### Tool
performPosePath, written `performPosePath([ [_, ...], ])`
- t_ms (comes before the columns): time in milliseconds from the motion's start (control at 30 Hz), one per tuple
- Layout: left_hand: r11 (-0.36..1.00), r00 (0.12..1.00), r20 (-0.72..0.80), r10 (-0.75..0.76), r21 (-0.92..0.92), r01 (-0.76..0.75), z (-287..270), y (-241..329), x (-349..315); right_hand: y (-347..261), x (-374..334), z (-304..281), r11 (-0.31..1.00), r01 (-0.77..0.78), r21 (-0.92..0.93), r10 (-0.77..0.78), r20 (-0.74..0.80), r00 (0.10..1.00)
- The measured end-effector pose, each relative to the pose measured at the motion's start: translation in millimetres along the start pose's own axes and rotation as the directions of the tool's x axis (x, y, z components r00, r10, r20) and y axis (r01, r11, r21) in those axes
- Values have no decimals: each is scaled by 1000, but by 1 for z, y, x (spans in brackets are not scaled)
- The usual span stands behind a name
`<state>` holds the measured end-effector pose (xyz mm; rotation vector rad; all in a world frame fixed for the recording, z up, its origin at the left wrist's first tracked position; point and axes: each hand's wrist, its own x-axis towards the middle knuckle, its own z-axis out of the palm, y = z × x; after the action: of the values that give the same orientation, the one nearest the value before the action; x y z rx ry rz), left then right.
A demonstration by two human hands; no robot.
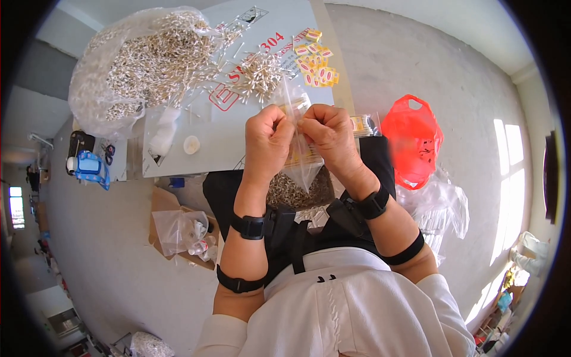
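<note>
Topping the table (205,137) at far left is a big sack of swabs (160,65); off the table's right, a red bag (410,143). Over its near edge, a clear bag (304,169), gripped by curled fingers of left hand (267,138) and right hand (331,134). Yellow cards (325,75) lie far right.

I hold my left hand (269,135) and right hand (326,131) nearly touching — both curled in a tight pinch — forearms (250,193) slanting in from either side.

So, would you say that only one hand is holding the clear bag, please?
No, the left hand and the right hand both pinch the clear bag.
</note>
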<state>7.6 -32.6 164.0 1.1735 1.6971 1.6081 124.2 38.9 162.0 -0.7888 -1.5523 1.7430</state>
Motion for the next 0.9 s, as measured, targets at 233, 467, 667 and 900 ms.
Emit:
performPosePath([
  [233,987,993,45,-112,-107,116,-8,-3,4,-15,6,-4,981,-2,-193,32,155,987],
  [467,937,967,150,-206,-254,239,-12,-3,6,-18,15,-14,984,-129,-125,164,333,929],
  [667,880,948,205,-241,-367,303,-14,1,7,-27,20,-16,977,-167,-135,209,428,879],
  [900,918,948,187,-256,-262,300,-14,0,8,-27,23,-14,950,-211,-230,288,388,875],
])
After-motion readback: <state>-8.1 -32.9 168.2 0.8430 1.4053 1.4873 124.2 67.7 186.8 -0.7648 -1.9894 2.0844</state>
